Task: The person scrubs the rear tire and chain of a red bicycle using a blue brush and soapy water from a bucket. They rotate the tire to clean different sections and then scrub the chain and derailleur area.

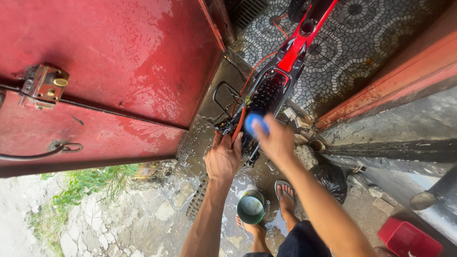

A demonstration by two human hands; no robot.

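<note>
The left hand [223, 159] is clamped on the black back part of the red metal bike [304, 35]. Just beside it, the right hand [277, 141] squeezes a blue sponge [252, 121] against the bike's black wheel [264, 97]. A green round cup [250, 208] sits below the bike.

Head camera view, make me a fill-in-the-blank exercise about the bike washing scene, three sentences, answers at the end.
1. The right hand presses a ____ sponge against the bike.
2. The bike's frame is black and ____.
3. On the wet ground, between the person's feet, stands a round ____ bucket, below the left hand.

Missing words: blue; red; green
</note>
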